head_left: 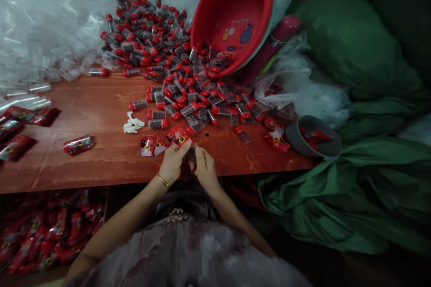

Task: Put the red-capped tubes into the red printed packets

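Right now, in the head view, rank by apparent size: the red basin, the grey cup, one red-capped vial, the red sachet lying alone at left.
1. red basin, by far the largest.
2. grey cup.
3. red sachet and red-capped vial: they look alike in length, so I will not rank them.
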A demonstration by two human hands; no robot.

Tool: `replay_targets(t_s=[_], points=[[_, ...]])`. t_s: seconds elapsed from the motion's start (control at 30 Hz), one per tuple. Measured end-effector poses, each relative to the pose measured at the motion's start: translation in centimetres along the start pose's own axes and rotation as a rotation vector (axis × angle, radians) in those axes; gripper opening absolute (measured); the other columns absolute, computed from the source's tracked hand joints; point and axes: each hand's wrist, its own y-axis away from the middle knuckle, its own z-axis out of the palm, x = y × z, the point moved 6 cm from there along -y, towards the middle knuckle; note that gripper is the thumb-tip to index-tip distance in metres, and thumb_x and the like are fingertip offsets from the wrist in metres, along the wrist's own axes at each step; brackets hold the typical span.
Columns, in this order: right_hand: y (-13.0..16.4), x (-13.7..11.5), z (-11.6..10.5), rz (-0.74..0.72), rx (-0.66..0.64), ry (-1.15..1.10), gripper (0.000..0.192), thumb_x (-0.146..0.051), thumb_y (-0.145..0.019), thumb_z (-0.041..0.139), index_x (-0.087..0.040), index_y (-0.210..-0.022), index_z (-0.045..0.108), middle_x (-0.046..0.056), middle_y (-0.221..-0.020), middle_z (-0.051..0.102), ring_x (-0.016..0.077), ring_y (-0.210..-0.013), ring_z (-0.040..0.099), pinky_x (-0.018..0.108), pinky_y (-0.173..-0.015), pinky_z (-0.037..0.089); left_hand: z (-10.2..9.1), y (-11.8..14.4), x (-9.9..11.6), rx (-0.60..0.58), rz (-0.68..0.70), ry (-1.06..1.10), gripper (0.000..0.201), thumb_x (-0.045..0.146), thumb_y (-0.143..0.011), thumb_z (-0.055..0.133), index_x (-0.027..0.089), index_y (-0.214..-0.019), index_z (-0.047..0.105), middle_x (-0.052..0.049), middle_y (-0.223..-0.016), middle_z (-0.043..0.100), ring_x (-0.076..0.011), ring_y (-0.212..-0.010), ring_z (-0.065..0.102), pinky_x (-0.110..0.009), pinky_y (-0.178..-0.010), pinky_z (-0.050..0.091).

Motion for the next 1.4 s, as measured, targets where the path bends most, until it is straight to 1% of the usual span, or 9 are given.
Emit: replay_targets(t_s=[0.1, 0.17, 0.3, 0.53, 0.7, 0.8, 1.0, 1.23, 1.4], points=[[0.0, 0.5, 0.3, -0.043, 0.124, 0.022, 0.037, -0.048, -0.091, 0.033, -0.022, -0.068, 0.045, -0.002, -0.059, 0.05, 0.0128, -0.057, 0.049, 0.024, -0.055, 0.041, -0.1, -0.2, 0.1, -0.016, -0.024, -0.042, 0.043, 0.05, -0.049, 0.08, 0.012, -0.059, 0.061, 0.002, -0.043, 0.055, -0.0077, -0.031, 0.043, -0.021, -0.032, 0.033], [0.0, 0.5, 0.5, -0.072, 0.134, 0.047, 0.034, -0.046, -0.091, 0.033, -0.022, -0.069, 0.045, -0.001, -0.062, 0.051, 0.0134, -0.061, 0.049, 0.025, -0.057, 0.041, -0.4, -0.2, 0.0, -0.007, -0.042, -0.07, 0.043, 0.049, -0.048, 0.08, 0.013, -0.053, 0.058, 0.002, -0.041, 0.055, -0.0078, -0.031, 0.044, -0.021, -0.032, 0.033], [-0.1, -0.1, 0.8, -0.082, 0.046, 0.053, 0.034, -0.045, -0.091, 0.035, -0.022, -0.067, 0.045, -0.003, -0.058, 0.047, 0.0126, -0.057, 0.047, 0.025, -0.055, 0.039, -0.7, 0.0, -0.1, -0.013, -0.039, -0.081, 0.04, 0.047, -0.051, 0.079, 0.013, -0.053, 0.057, 0.001, -0.042, 0.056, -0.0085, -0.033, 0.047, -0.02, -0.034, 0.036], [0.1, 0.9, 1.9, 0.171, -0.076, -0.284, 0.04, -0.058, -0.088, 0.037, -0.022, -0.072, 0.048, -0.006, -0.054, 0.046, 0.0082, -0.038, 0.039, 0.022, -0.038, 0.036, -0.2, 0.6, 0.4, -0.16, -0.033, -0.108, 0.042, 0.055, -0.066, 0.068, 0.016, -0.063, 0.055, 0.002, -0.041, 0.053, -0.0134, -0.03, 0.049, -0.024, -0.029, 0.039], [0.9, 0.7, 2.9, 0.158, -0.237, -0.465, 0.032, -0.053, -0.084, 0.05, -0.023, -0.094, 0.051, -0.004, -0.07, 0.06, 0.0056, -0.038, 0.045, 0.021, -0.041, 0.043, -1.0, 0.7, 1.4, -0.074, 0.014, -0.078, 0.045, 0.056, -0.063, 0.071, 0.016, -0.065, 0.052, 0.008, -0.039, 0.045, -0.008, -0.026, 0.043, -0.017, -0.027, 0.029], [0.7, 0.0, 2.2, 0.099, -0.255, -0.349, 0.031, -0.051, -0.083, 0.052, -0.021, -0.091, 0.051, -0.002, -0.073, 0.064, 0.0053, -0.039, 0.05, 0.02, -0.042, 0.043, -1.4, 0.8, 0.9, -0.019, 0.036, -0.06, 0.045, 0.055, -0.061, 0.073, 0.015, -0.062, 0.052, 0.009, -0.04, 0.041, -0.0053, -0.026, 0.04, -0.017, -0.028, 0.028], [-0.6, -0.5, 1.0, 0.029, -0.218, -0.142, 0.033, -0.05, -0.082, 0.055, -0.019, -0.071, 0.05, -0.002, -0.059, 0.064, 0.0084, -0.039, 0.056, 0.019, -0.042, 0.042, -1.2, 1.4, -0.3, -0.079, 0.005, -0.041, 0.048, 0.055, -0.062, 0.072, 0.015, -0.052, 0.047, 0.005, -0.044, 0.046, -0.0066, -0.035, 0.047, -0.02, -0.038, 0.038], [-0.2, -0.6, 1.5, -0.021, -0.197, -0.19, 0.029, -0.048, -0.085, 0.051, -0.019, -0.077, 0.052, -0.001, -0.067, 0.068, 0.0077, -0.039, 0.055, 0.019, -0.042, 0.041, -0.8, 1.5, 1.7, -0.104, 0.057, -0.039, 0.049, 0.061, -0.066, 0.066, 0.017, -0.054, 0.048, 0.005, -0.042, 0.044, -0.0074, -0.035, 0.042, -0.02, -0.033, 0.035], [0.2, -0.9, 1.5, -0.016, -0.207, -0.213, 0.032, -0.049, -0.083, 0.054, -0.02, -0.071, 0.049, -0.001, -0.062, 0.066, 0.0084, -0.039, 0.055, 0.019, -0.041, 0.041, -1.0, 1.3, 1.2, -0.087, 0.04, -0.104, 0.044, 0.054, -0.068, 0.068, 0.015, -0.055, 0.052, 0.006, -0.037, 0.042, -0.0066, -0.028, 0.039, -0.019, -0.03, 0.032]])
